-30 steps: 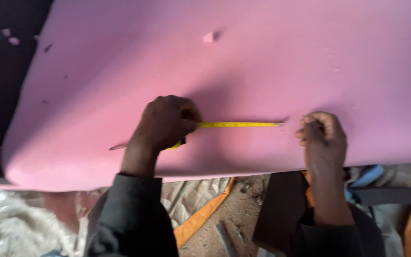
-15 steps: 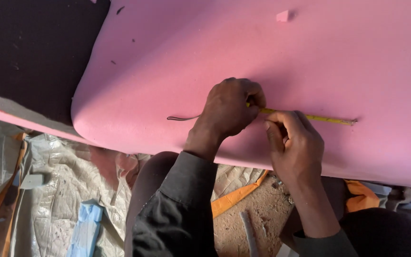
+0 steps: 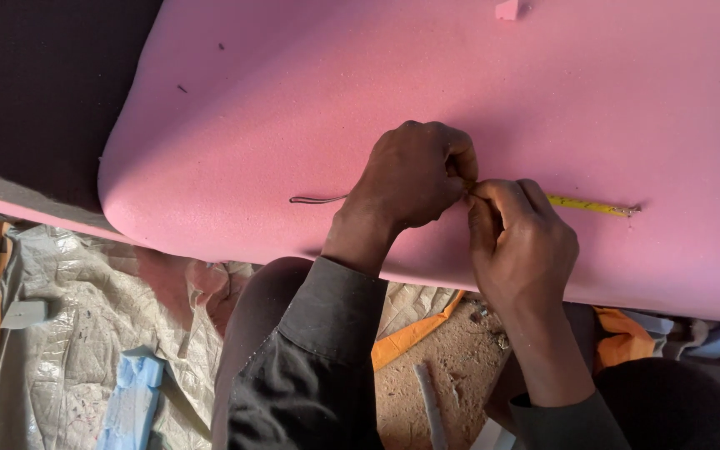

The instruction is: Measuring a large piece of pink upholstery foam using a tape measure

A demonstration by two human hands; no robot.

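Both hands meet on the pink foam slab [image 3: 310, 108]: left hand [image 3: 410, 179] fisted on the yellow tape measure [image 3: 589, 205], right hand [image 3: 522, 242] pinching it alongside. Measuring, seemingly; marking needs the tape kept taut.

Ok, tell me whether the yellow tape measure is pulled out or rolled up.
Pulled out. The yellow tape measure lies flat on the pink foam sheet, running rightward from where both hands meet.
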